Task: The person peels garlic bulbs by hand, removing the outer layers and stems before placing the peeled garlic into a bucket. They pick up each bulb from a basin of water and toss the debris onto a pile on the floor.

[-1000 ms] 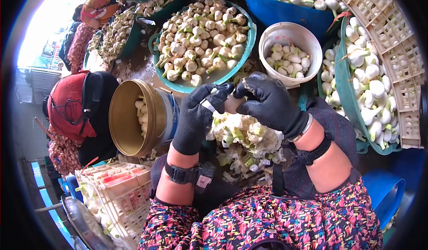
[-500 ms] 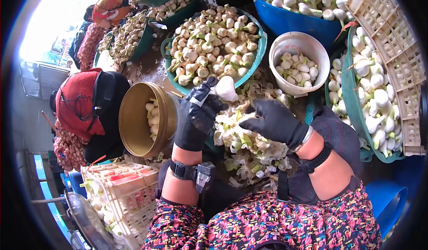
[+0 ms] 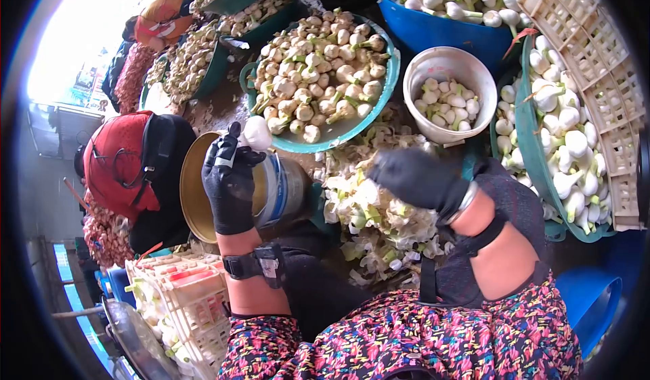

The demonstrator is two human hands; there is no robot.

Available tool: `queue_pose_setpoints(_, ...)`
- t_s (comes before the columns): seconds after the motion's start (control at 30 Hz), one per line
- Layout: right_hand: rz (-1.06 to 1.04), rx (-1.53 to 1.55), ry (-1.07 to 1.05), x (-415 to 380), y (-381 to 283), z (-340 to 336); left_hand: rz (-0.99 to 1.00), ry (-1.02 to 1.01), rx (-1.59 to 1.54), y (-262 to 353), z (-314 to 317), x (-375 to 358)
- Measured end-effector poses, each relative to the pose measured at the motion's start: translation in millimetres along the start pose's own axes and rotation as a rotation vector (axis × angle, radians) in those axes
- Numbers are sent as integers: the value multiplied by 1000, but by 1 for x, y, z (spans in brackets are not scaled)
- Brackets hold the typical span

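My left hand (image 3: pixel 230 180), in a black glove, pinches a peeled white garlic bulb (image 3: pixel 256 133) at its fingertips. The bulb is over the edge of the tilted tan bucket (image 3: pixel 187 194), which lies with its mouth to the left. Over a heap of garlic skins (image 3: pixel 369 207), my right hand (image 3: pixel 420 182) hovers in a black glove, its fingers smeared by motion. Ahead stands a teal basin (image 3: pixel 394 65) of unpeeled garlic bulbs (image 3: pixel 318 68).
A white bucket (image 3: pixel 414 119) holds small peeled bulbs. At the right are a green tub (image 3: pixel 535 150) of bulbs and a plastic crate (image 3: pixel 589 61); a blue tub (image 3: pixel 440 31) stands behind. Left are a person in a red and black garment (image 3: pixel 118 156) and another crate (image 3: pixel 203 305).
My left hand has moved left with the garlic bulb, from near the basin to the tan bucket. My right hand stays over the skins, now blurred.
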State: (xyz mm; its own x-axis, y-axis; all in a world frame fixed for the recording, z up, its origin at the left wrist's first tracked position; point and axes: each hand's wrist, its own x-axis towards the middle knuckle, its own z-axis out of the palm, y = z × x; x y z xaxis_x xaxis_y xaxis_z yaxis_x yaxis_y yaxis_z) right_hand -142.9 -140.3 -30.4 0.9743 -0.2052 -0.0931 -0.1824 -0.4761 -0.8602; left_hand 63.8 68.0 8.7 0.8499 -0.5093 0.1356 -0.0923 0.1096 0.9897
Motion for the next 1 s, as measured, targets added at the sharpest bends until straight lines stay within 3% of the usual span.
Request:
queue_pose_setpoints(0.03, -80, -120, -107, -7, 1, 9, -38, -46, -65, 0, 13, 3)
queue_pose_setpoints(0.1, -28, -260, -293, -12, 1, 22, -126, -116, -208, 1, 58, 7)
queue_pose_setpoints(0.13, -15, -283, -364, -12, -2, 22, -168, -284, -391, 12, 85, 6)
queue_pose_setpoints(0.2, -30, -256, -300, -11, 0, 18, -171, -329, -318, 2, 107, 26)
queue_pose_setpoints(0.3, -68, -261, -113, -13, 2, -1, -332, -379, 34, -98, 96, 79)
queue_pose_setpoints(0.33, -73, -281, -112, -12, 4, -3, -158, -418, 433, -134, 96, 85)
queue_pose_setpoints(0.4, -91, -170, -44, -15, 9, 2, 5, -606, 1154, -153, 118, 90)
queue_pose_setpoints(0.5, -48, -240, -50, -14, 6, -10, 33, -776, 1423, -217, 130, 112)
queue_pose_setpoints(0.6, -1, -259, 14, -10, 13, -11, 67, -765, 1590, -260, 136, 125)
queue_pose_setpoints(0.67, 79, -240, -55, -8, 13, -16, -99, -794, 1556, -253, 140, 130)
queue_pose_setpoints(0.73, 83, -239, -50, -8, 14, -17, 45, -780, 1691, -277, 124, 132)
queue_pose_setpoints(0.8, -6, -248, 64, -12, 18, -11, -87, -762, 1636, -270, 116, 124)
queue_pose_setpoints(0.87, -13, -239, 102, -12, 20, -7, -9, -723, 1402, -264, 92, 118)
queue_pose_setpoints(0.93, -20, -232, 138, -10, 18, -6, -145, -705, 1130, -212, 96, 105)
queue_pose_setpoints(0.97, 31, -145, 215, -7, 14, -6, -402, -550, 709, -192, 97, 92)
queue_pose_setpoints(1.0, 82, -56, 291, -5, 11, -6, -436, -603, 611, -162, 99, 83)
